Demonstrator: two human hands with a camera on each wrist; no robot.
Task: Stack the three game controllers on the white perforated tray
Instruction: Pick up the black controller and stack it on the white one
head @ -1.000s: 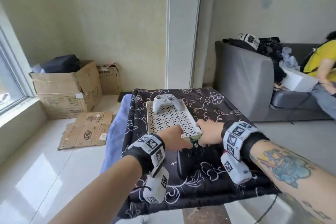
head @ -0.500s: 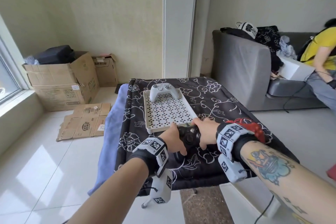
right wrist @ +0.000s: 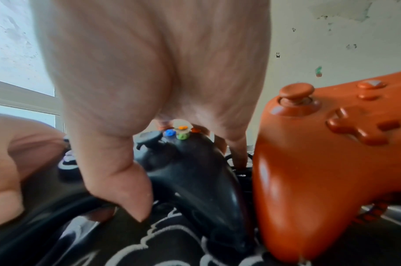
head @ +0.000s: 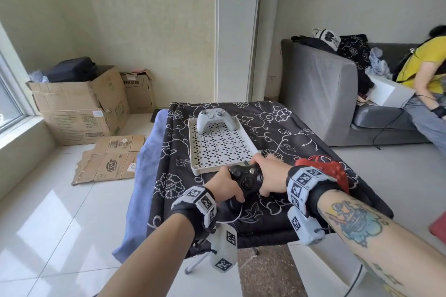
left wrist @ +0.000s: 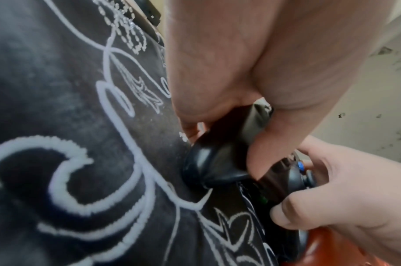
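A black game controller sits just in front of the near edge of the white perforated tray, held by both hands. My left hand grips its left handle and my right hand grips its right side. A white controller lies at the tray's far end. A red controller rests on the cloth behind my right wrist, touching the black one.
The table carries a black cloth with white flowers over a blue cloth. Cardboard boxes stand at the left wall. A grey sofa and a person in yellow are at the right.
Both hands left the tray's near edge, came back to the black controller and gripped its two sides. The head view has risen, showing the red controller.
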